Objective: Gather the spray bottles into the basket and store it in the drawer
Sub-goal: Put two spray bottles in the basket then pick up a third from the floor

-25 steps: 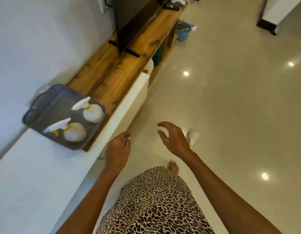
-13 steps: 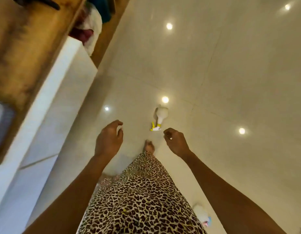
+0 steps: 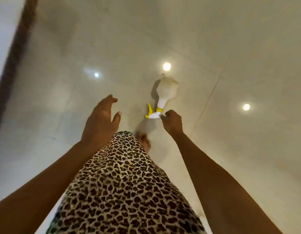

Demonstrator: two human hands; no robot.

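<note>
Nearest to the camera, the person's two forearms reach forward over a leopard-print dress (image 3: pixel 122 183), and a bare foot (image 3: pixel 143 141) shows just past its hem. The left hand (image 3: pixel 100 120) is spread, fingers apart and holding nothing, with its thumb turned toward the middle. The right hand (image 3: pixel 172 121) is partly curled, fingers bent downward, also holding nothing; its fingertips (image 3: pixel 163 115) are at the white spray head of the bottle (image 3: pixel 166 92), touching or just short of it, which cannot be told.

Just beyond the right hand the bottle lies on its side on the pale, glossy floor (image 3: pixel 231 149). Its long axis runs away from the person, slightly to the right: the head with the yellow trigger and collar points back toward the hands, and the wide base is the far end. The right hand is clearly the nearer one; the left is well to the side. A grasp at the neck seems the natural next move.

The bottle is whitish and pear-shaped, narrow at the neck. Round lights are mirrored in the floor around it. The basket and drawer are not in view.
</note>
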